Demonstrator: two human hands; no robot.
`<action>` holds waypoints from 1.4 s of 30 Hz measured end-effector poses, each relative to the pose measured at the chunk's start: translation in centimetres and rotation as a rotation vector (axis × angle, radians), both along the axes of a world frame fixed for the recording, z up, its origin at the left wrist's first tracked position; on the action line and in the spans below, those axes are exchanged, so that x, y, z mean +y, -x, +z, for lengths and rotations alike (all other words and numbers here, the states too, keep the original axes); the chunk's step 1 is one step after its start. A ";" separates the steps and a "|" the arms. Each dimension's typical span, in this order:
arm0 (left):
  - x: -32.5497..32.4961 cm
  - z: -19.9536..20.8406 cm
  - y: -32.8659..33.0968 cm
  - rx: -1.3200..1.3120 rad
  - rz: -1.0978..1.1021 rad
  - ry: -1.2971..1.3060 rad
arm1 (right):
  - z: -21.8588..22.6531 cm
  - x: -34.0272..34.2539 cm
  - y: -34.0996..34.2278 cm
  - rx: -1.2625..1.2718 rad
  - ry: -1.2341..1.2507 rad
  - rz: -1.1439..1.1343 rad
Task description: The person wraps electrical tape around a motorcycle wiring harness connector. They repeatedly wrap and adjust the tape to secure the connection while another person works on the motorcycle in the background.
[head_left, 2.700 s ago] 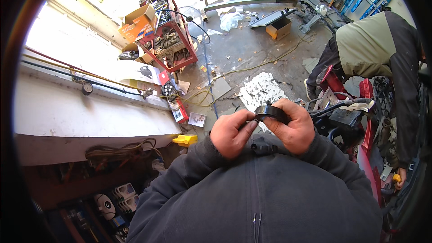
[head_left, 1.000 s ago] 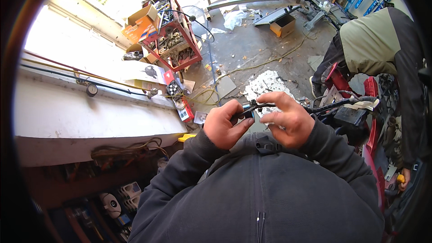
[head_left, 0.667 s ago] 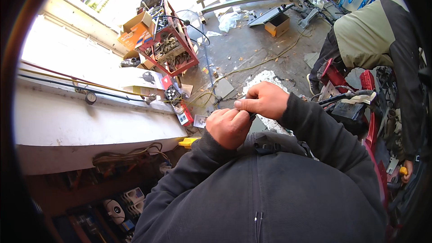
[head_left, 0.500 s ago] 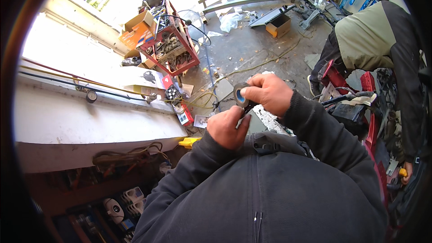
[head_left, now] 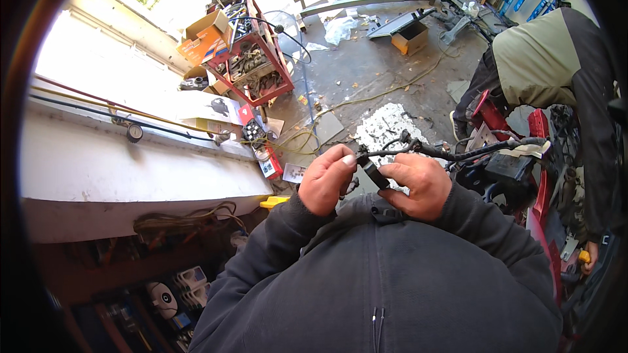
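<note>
In front of my chest, my left hand (head_left: 327, 181) pinches the end of a black wiring harness (head_left: 451, 153) between thumb and fingers. From there the harness runs right, above my other hand, toward the red vehicle part. A roll of black electrical tape (head_left: 374, 174), seen nearly edge-on, is gripped by my right hand (head_left: 418, 185), thumb above and fingers below. The roll's upper end touches the harness beside my left fingertips. A short loose wire end pokes out below my left hand. The strip of tape between roll and harness cannot be made out.
A co-worker (head_left: 540, 59) bends over red vehicle parts (head_left: 540, 163) on the right, a yellow item in hand. Ahead left stands a red tool cart (head_left: 261, 75) with an orange box (head_left: 204, 42). A white speckled sheet (head_left: 392, 124) and a yellowish cable lie on the floor.
My right hand has swung down with the tape roll from above the harness to below it. The roll now shows edge-on, and the harness is in plain sight.
</note>
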State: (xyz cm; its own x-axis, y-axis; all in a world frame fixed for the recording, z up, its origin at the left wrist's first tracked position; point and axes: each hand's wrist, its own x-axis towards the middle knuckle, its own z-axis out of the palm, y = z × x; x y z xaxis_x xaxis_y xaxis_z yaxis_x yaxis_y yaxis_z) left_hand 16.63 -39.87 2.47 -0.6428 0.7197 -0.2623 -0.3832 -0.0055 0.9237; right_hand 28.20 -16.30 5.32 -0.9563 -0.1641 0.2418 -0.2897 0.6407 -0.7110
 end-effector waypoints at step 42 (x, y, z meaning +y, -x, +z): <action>1.1 -1.6 -2.5 0.162 0.217 -0.126 | 0.8 0.5 0.4 0.160 0.114 -0.151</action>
State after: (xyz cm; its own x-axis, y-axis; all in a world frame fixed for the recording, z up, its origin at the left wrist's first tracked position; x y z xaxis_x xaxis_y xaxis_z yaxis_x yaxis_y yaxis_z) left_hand 19.09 -38.79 0.88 -0.8112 0.5816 -0.0611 -0.2084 -0.1897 0.9595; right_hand 27.78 -15.84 6.13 -0.9161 0.0144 0.4008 -0.3116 0.6035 -0.7340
